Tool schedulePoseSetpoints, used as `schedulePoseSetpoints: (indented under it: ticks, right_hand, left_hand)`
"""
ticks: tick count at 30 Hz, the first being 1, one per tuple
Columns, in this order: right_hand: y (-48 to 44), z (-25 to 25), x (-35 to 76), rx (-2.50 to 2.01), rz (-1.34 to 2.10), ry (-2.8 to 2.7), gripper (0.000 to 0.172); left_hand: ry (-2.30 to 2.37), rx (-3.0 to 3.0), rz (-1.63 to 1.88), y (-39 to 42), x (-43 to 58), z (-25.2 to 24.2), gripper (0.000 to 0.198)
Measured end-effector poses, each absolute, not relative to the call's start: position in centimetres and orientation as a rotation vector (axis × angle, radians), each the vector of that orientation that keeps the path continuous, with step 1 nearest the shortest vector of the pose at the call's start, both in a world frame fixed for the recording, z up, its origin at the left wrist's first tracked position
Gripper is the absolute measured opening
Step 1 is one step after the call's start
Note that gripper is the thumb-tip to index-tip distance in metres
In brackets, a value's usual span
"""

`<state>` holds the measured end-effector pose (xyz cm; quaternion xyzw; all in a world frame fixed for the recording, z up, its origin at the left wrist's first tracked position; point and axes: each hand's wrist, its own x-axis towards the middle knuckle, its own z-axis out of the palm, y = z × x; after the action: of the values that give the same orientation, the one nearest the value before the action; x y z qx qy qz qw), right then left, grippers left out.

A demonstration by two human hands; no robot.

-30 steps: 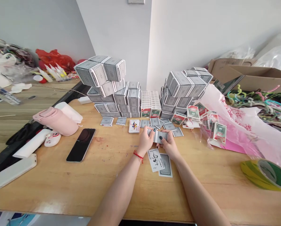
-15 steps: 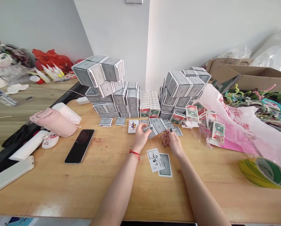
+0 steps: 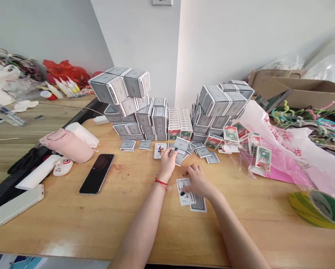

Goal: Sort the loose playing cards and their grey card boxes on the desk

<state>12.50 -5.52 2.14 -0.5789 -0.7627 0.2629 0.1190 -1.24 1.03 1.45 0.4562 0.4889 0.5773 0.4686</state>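
Note:
My left hand (image 3: 168, 161), with a red string at its wrist, is closed on a fan of grey-backed playing cards (image 3: 180, 148) held just above the table. My right hand (image 3: 194, 182) lies over two loose cards near the table's middle, its fingers curled onto the face-up joker card (image 3: 183, 196); a face-down card (image 3: 199, 204) pokes out beside it. Small piles of cards (image 3: 203, 152) lie in a row behind my hands, with another face-up joker (image 3: 159, 150) among them.
Two tall heaps of grey card boxes (image 3: 122, 91) (image 3: 220, 102) stand by the wall, red-and-green packs (image 3: 180, 125) between them. A black phone (image 3: 97, 173), pink bottle (image 3: 68, 145) and white cases lie left. A pink bag (image 3: 279, 149), tape roll (image 3: 319, 209) and cardboard box (image 3: 296, 91) lie right.
My hands have come apart. The left kept the cards and moved up toward the boxes, fanning them. The right dropped back onto the loose cards near me.

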Motion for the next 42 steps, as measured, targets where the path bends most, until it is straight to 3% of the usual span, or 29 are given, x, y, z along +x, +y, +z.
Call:
schedulePoseSetpoints:
  ticks: [7,13,15,23,30,42]
  right_hand:
    - [-5.2,1.7,12.5,-1.664,0.781,-2.224,0.042]
    - [-5.6,2.5,12.8,-1.597,0.822,-2.296,0.084]
    - [-5.8,2.6,12.7,-1.661,0.808,-2.327,0.087]
    - [-5.6,2.3,12.5,-1.763,0.8,-2.208,0.056]
    - [-4.9,2.7,13.2,-1.613,1.005,-1.968,0.015]
    - [-4.6,4.3,13.1,-1.126,1.285,-0.987,0.037]
  left_hand:
    - [1.251,1.077,1.41,1.6,-1.3,0.0,0.019]
    - [1.183,1.0,1.426,2.0,-1.3,-0.8,0.024]
    - [1.172,0.967,1.434,2.1,-1.3,-1.0,0.025]
    - [1.089,0.909,1.435,2.2,-1.2,-1.0,0.028]
    - [1.26,0.912,1.452,2.1,-1.2,-0.7,0.026]
    - [1.282,0.977,1.454,1.8,-1.2,0.0,0.025]
